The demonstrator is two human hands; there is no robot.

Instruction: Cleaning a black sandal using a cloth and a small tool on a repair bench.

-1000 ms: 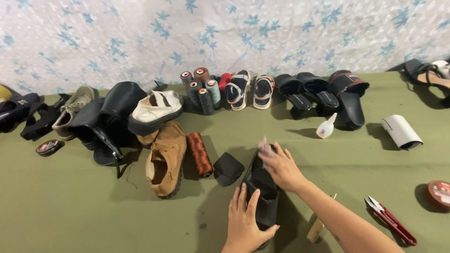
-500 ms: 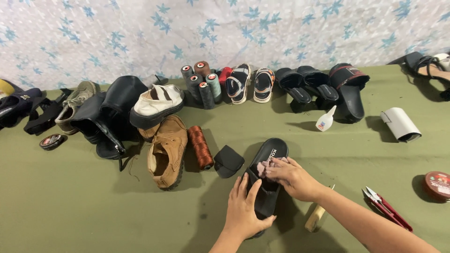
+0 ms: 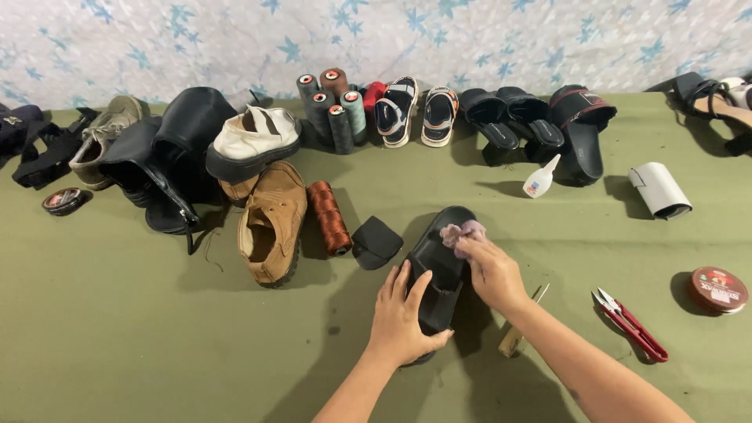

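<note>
The black sandal (image 3: 440, 274) is lying in the near middle of the green worktop (image 3: 110, 329), about where it was half a second ago. The right hand (image 3: 492, 270) has slid up toward the far end of the sandal, and its grip is pinching together on a small, soft, pinkish rag (image 3: 462, 232) that is pressing on the smooth sole. The left hand (image 3: 402, 309) is staying on the near end, fingers wrapping around the edge.

A fuzzy brown shoe (image 3: 272, 223) and a ribbed brown thread spool (image 3: 329, 217) are lying to the left. Red-handled snips (image 3: 630, 323) and a round tin (image 3: 717, 288) are lying to the right.
</note>
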